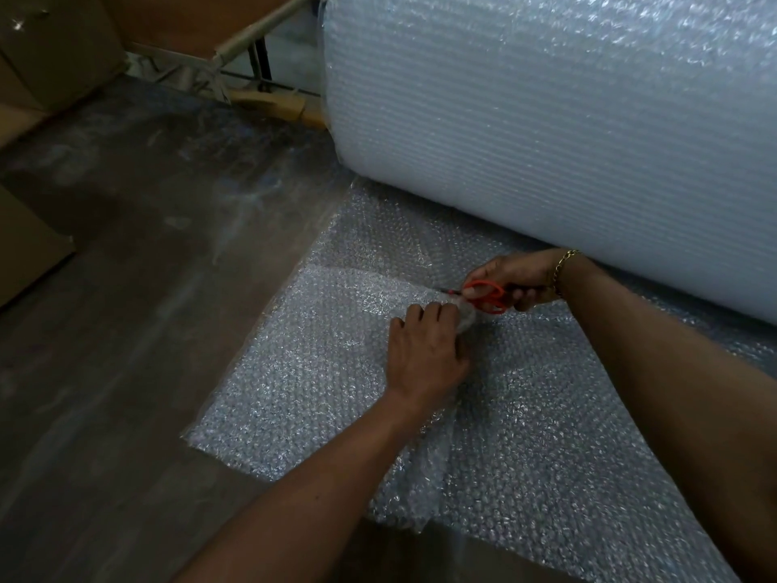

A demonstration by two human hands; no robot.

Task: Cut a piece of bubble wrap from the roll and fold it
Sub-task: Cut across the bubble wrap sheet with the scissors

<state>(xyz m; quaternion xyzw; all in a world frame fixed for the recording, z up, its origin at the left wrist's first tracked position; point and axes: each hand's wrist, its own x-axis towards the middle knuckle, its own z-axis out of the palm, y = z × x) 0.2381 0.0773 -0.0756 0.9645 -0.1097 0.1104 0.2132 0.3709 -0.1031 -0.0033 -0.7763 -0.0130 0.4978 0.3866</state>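
the bubble wrap sheet point(319, 372) lies flat on the floor point(126, 288) by the big roll point(546, 119). the left hand point(424, 351) pinches its cut edge. the right hand point(517, 279) grips orange scissors point(483, 295), fingers curled through the handles. no writing shows anywhere.

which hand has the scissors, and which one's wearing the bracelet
Both are the right hand: it holds the orange-handled scissors against the bubble wrap sheet, a gold bracelet on its wrist. The left hand is bare and only pinches the wrap.
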